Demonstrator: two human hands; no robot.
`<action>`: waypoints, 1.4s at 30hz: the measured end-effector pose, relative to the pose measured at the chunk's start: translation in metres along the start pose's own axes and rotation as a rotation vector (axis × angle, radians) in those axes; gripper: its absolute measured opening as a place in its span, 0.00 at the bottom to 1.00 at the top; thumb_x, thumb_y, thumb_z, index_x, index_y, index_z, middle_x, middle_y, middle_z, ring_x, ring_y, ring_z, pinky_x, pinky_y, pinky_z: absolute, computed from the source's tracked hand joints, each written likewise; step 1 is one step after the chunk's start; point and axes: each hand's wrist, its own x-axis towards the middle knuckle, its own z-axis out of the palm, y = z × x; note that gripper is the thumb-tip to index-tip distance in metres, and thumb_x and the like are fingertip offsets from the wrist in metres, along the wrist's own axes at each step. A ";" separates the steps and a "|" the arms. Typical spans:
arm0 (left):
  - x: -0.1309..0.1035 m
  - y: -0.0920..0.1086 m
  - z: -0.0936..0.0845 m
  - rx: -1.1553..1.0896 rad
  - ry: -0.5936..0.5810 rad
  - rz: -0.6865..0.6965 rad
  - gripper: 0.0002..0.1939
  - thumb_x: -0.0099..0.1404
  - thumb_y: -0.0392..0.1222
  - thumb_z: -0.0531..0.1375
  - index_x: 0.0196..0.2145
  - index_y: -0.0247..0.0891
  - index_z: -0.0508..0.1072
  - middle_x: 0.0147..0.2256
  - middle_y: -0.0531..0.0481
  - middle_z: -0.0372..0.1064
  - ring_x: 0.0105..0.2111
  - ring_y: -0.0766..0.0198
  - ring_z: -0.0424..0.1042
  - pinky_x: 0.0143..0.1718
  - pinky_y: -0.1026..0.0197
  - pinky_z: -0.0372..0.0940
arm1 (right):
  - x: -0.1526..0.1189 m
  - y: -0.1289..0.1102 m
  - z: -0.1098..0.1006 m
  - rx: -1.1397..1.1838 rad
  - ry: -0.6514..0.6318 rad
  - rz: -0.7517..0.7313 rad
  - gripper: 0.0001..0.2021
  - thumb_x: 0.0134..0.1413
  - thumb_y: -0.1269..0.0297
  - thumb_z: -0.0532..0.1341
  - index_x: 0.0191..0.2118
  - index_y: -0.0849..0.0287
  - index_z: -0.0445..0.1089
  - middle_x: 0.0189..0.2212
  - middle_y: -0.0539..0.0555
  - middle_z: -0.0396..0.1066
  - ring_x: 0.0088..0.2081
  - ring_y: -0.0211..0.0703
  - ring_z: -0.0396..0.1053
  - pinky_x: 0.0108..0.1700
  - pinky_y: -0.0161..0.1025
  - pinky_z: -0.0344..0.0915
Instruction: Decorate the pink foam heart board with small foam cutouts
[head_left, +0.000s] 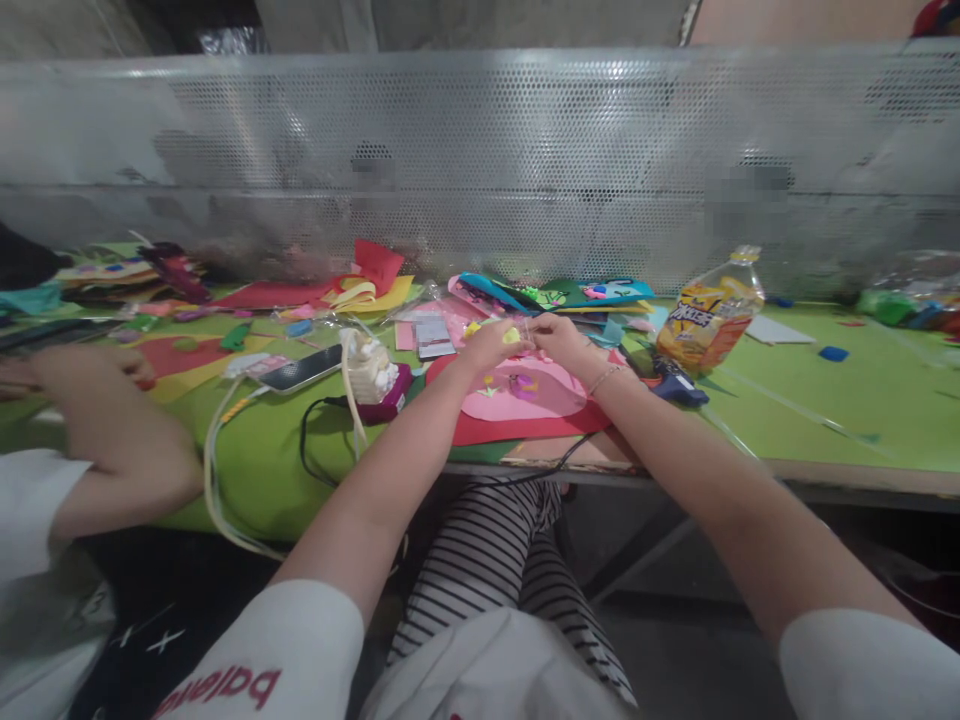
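My left hand [489, 343] and my right hand [561, 340] come close together above a pink paper shape [551, 398] on red paper [480, 430]. A soft yellow piece [511, 336], perhaps modelling clay, sits at the fingertips of my left hand, which is closed on it. The fingers of my right hand are pinched beside it; a bit of clear film seems to be between the hands, too small to make out. Purple decoration [523, 384] and small yellow and green bits lie on the pink paper.
To the right stand a bottle of orange drink [709, 315] and a dark blue tool [677, 385]. At left are a phone [304, 368], cables and a whitish block [371, 370]. Coloured sheets [375, 275] lie behind. Another person's arm [112, 430] rests at far left.
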 end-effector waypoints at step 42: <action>-0.002 0.004 0.000 -0.042 -0.087 0.014 0.34 0.57 0.69 0.46 0.34 0.33 0.71 0.30 0.47 0.67 0.30 0.62 0.65 0.31 0.63 0.57 | -0.006 -0.003 -0.002 -0.280 0.052 -0.279 0.06 0.49 0.69 0.54 0.24 0.60 0.66 0.25 0.52 0.63 0.29 0.38 0.60 0.33 0.35 0.57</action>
